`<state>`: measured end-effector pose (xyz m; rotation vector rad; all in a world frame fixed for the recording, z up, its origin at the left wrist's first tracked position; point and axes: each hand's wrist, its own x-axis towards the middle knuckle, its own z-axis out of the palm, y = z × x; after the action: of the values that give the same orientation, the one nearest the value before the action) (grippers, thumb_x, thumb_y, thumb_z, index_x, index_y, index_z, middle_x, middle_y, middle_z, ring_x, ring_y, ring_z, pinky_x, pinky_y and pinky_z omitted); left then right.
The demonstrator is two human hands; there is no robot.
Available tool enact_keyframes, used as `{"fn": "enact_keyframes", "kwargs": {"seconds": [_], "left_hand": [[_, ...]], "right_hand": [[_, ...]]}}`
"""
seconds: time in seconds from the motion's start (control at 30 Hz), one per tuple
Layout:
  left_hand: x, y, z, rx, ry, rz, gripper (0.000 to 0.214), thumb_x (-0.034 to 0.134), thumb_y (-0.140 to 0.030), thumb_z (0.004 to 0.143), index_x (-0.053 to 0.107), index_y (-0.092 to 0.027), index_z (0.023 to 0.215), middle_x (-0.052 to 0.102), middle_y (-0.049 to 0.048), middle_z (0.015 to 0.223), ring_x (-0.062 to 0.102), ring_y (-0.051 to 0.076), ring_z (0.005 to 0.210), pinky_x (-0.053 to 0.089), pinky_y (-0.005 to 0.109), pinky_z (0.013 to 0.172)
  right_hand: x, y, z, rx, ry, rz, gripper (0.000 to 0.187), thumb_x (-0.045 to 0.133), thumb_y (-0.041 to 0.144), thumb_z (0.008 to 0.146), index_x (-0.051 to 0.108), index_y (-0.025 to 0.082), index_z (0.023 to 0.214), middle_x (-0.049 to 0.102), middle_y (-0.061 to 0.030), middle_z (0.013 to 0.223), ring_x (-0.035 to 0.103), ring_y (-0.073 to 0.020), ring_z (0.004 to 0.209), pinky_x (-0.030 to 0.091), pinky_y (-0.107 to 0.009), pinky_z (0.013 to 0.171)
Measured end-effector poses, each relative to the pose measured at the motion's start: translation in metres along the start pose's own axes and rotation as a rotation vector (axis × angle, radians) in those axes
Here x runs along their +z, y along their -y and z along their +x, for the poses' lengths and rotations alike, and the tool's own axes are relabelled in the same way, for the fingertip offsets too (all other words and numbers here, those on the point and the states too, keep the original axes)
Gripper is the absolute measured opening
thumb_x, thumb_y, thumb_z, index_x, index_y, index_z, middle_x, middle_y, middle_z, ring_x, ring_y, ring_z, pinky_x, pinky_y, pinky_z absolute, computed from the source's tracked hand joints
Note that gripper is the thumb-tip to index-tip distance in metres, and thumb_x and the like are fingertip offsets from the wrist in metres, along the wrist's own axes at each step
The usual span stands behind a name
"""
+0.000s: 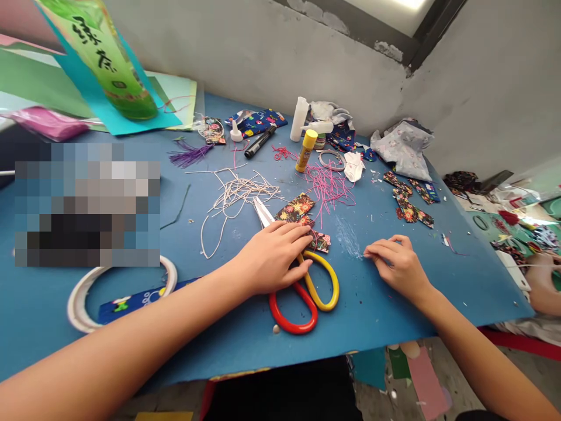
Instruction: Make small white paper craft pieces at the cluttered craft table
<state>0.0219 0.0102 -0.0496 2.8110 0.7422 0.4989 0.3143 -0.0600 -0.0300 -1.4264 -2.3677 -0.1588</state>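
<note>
2 bare hands rest on the blue sheet [385, 316] at mid-frame. The left hand [274, 257] lies open, palm down, across the red-and-yellow-handled scissors [307, 298], fingertips touching a floral fabric piece [295, 209]. Right of centre, the right hand [397, 266] pinches its fingertips together on the sheet; anything between them is too small to tell.

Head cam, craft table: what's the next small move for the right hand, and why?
Probably lift the right hand slightly, with the pinch shut. Its fingertips meet at the blue table beside a whitish smear; whatever they pinch is too small to make out. The left hand lies flat over the scissors and floral fabric, so it need not move.
</note>
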Motion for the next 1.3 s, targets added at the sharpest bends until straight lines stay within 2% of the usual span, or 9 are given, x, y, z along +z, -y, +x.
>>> {"fn": "enact_keyframes", "kwargs": {"seconds": [0.3,0.67,0.9,1.1,1.3], "left_hand": [[0.000,0.000,-0.001,-0.006,-0.007,0.001,0.047,0.040,-0.041,0.095,0.059,-0.011,0.125,0.056,0.0121,0.137,0.050,0.027,0.128,0.039,0.044,0.107],[-0.001,-0.001,-0.001,-0.009,0.006,-0.006,0.047,0.039,-0.040,0.095,0.058,-0.010,0.126,0.056,0.0131,0.137,0.050,0.028,0.128,0.039,0.044,0.107],[-0.003,-0.001,-0.001,-0.007,0.015,-0.005,0.048,0.039,-0.040,0.094,0.058,-0.010,0.126,0.056,0.0140,0.136,0.051,0.028,0.127,0.039,0.044,0.107],[-0.002,-0.001,-0.001,-0.009,0.020,0.009,0.048,0.038,-0.041,0.095,0.058,-0.011,0.126,0.056,0.0134,0.137,0.051,0.027,0.127,0.039,0.043,0.107],[-0.002,-0.001,-0.001,-0.010,0.022,0.004,0.048,0.038,-0.041,0.095,0.057,-0.011,0.127,0.055,0.0131,0.138,0.051,0.027,0.128,0.039,0.044,0.107]], "right_hand": [[0.000,-0.002,-0.006,0.038,0.020,0.019,0.016,0.051,0.011,0.090,0.060,0.023,0.082,0.072,0.0019,0.079,0.066,-0.0139,0.070,0.034,-0.036,0.080],[0.014,0.001,0.001,0.122,-0.084,-0.006,0.017,0.049,0.014,0.091,0.061,0.024,0.084,0.074,-0.0011,0.079,0.067,-0.0176,0.074,0.034,-0.038,0.081],[0.009,-0.005,-0.002,0.053,-0.026,0.072,0.019,0.049,0.013,0.090,0.059,0.024,0.077,0.071,0.0017,0.073,0.066,-0.0154,0.068,0.036,-0.036,0.077],[0.015,-0.003,0.004,0.072,-0.037,0.042,0.018,0.049,0.015,0.091,0.060,0.023,0.079,0.071,-0.0006,0.075,0.065,-0.0159,0.070,0.037,-0.036,0.077],[0.021,-0.010,0.009,0.094,-0.050,-0.009,0.019,0.049,0.022,0.095,0.064,0.017,0.084,0.070,-0.0019,0.078,0.065,-0.0167,0.075,0.041,-0.039,0.084]]}}
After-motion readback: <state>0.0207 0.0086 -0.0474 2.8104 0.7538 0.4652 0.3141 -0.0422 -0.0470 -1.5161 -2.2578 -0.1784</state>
